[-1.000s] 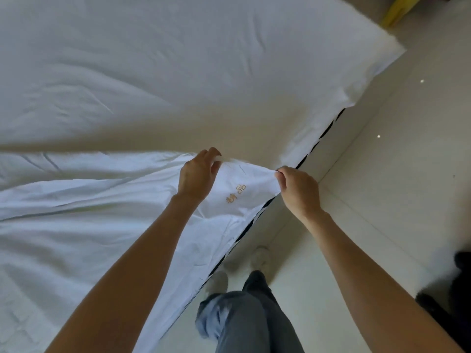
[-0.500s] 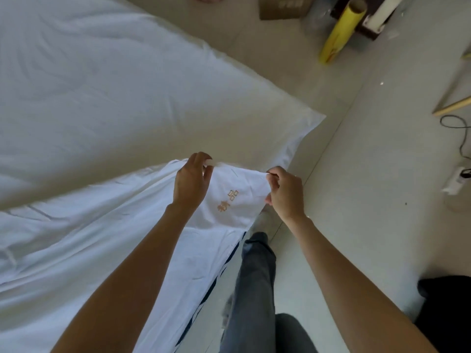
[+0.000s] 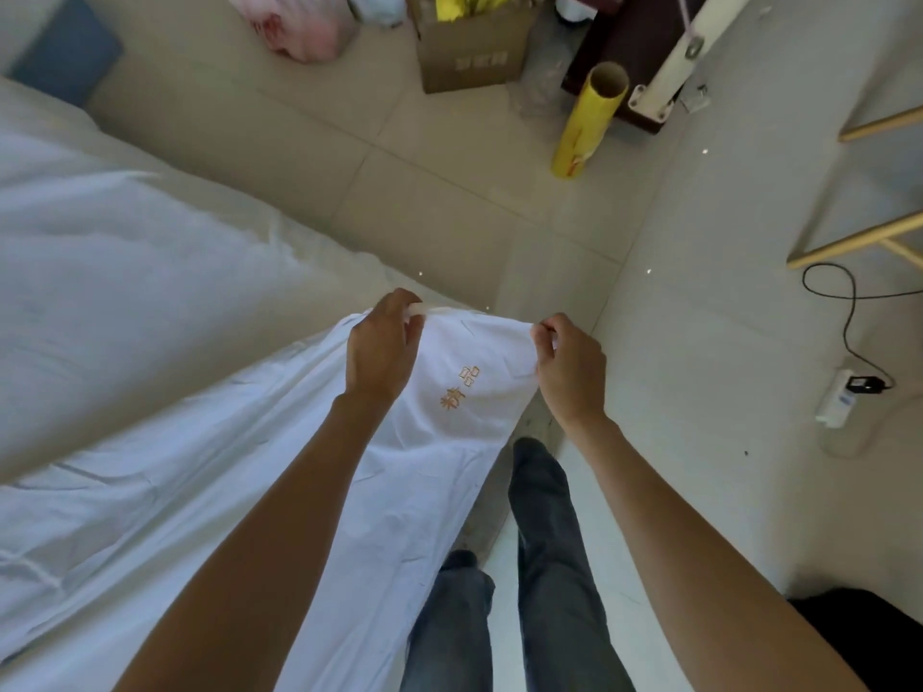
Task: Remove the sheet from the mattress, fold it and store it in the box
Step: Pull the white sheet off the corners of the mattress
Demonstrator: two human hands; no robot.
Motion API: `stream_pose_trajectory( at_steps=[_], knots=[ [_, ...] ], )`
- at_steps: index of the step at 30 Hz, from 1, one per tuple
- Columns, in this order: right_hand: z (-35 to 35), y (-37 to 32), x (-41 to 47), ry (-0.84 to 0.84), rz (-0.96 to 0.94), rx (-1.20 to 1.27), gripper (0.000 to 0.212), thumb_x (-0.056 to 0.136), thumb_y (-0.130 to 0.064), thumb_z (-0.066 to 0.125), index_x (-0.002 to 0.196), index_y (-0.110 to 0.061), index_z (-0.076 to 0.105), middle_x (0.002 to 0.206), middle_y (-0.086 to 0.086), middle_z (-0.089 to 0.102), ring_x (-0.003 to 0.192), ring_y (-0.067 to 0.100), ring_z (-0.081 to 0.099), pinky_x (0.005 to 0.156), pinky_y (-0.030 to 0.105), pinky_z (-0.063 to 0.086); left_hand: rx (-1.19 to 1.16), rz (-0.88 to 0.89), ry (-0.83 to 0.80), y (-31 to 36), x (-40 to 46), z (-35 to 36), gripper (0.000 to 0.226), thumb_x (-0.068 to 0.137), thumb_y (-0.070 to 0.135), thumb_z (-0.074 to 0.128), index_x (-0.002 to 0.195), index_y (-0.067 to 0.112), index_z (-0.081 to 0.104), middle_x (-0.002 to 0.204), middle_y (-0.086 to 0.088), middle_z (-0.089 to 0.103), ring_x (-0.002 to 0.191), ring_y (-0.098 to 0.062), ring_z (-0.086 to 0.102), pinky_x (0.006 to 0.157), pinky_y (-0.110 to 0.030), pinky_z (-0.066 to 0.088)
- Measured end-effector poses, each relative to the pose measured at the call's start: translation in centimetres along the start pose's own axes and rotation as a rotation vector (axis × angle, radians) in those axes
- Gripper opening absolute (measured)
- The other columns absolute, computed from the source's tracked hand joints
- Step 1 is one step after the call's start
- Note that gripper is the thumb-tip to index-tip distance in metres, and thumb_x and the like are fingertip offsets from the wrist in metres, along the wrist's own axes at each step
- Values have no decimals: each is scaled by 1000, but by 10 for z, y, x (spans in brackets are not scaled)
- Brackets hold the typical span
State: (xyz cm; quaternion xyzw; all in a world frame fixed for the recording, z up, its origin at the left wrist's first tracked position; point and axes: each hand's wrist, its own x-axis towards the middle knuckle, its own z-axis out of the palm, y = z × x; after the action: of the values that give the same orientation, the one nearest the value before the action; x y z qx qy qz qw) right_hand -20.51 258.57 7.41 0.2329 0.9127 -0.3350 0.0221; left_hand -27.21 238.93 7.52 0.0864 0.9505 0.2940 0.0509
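A white sheet [image 3: 210, 491] with orange embroidered characters near its corner lies over the mattress [image 3: 125, 252] on the left. My left hand [image 3: 382, 349] pinches the sheet's top edge left of the embroidery. My right hand [image 3: 569, 364] pinches the same edge at the corner, about a hand's width to the right. The held corner is lifted off the mattress and hangs in front of my legs. A brown cardboard box [image 3: 472, 47] stands on the floor at the top, open, with yellow items inside.
A yellow roll [image 3: 589, 122] leans by a dark stand and a white post [image 3: 684, 52]. A pink plastic bag [image 3: 299, 27] sits left of the box. A power strip with a black cable [image 3: 839, 397] lies at the right, below a wooden frame [image 3: 859, 237]. Tiled floor surrounds the mattress.
The view has swung up and right, bringing the box and floor clutter into sight. Both hands kept their grip and carried the sheet corner past the mattress's end.
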Motion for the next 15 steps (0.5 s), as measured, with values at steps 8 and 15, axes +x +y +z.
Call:
stream_pose_trajectory(
  at_steps=[8,15],
  knots=[
    [-21,30,108,-23,21,-32,23,98,-21,44,81,-10,54,65,-4,49,59,18,42,54,28,25,79,0,-47,43,99,49,8,89,10,55,94,5,56,81,-9,62,67,-29,59,60,-32,41],
    [-12,73,165,56,115,-65,22,97,-18,44,78,-12,52,66,-3,48,59,19,43,52,28,24,9,72,-77,67,147,101,12,90,8,54,100,5,57,92,-8,64,71,-23,60,63,-27,42]
  ],
)
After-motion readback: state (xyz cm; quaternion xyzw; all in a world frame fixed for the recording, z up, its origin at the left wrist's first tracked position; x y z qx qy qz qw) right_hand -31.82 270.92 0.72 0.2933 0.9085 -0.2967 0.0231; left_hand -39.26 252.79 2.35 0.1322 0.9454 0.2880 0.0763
